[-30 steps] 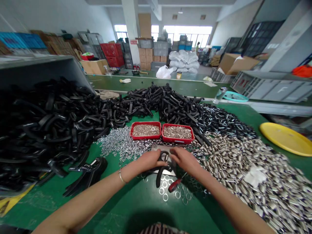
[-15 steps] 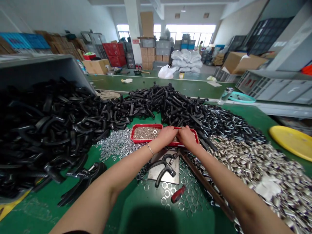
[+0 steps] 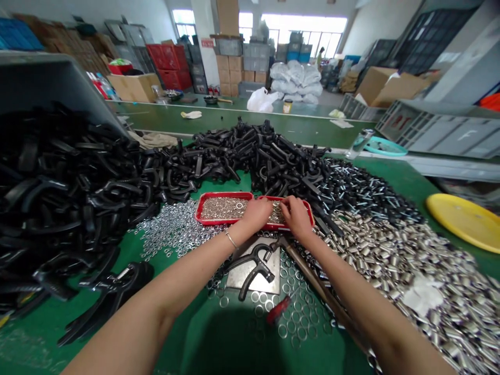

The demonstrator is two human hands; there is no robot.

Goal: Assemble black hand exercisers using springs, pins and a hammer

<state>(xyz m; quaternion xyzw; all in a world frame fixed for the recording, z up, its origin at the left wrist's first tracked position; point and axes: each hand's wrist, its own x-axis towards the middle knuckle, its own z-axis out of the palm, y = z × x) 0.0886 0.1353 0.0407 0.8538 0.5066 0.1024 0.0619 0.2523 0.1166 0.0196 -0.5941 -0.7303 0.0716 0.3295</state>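
Note:
My left hand (image 3: 258, 212) reaches into the right-hand red tray (image 3: 279, 227), its fingers bent down and closed over small metal parts (image 3: 275, 212). Beside it my right hand (image 3: 296, 214) dips into the same tray with thumb and fingers drawn together. What either hand holds is too small or hidden. A second red tray (image 3: 224, 222), full of tiny metal pieces with a ring on top, adjoins on the left. Below the hands a black hand grip exerciser (image 3: 255, 265) lies on a metal plate (image 3: 250, 285). A hammer (image 3: 302, 263) lies under my right forearm.
Black handles (image 3: 78, 172) fill a grey bin at left and pile up behind the trays. Metal sleeves (image 3: 375, 250) spread at right. Loose rings (image 3: 300, 312) and a red-handled tool (image 3: 278, 311) lie in front. A yellow lid (image 3: 464, 221) sits far right.
The view has shifted slightly, so the table appears a little farther left and up. Both hands stay at the right-hand tray, now slightly farther apart, with more of its metal parts showing between them.

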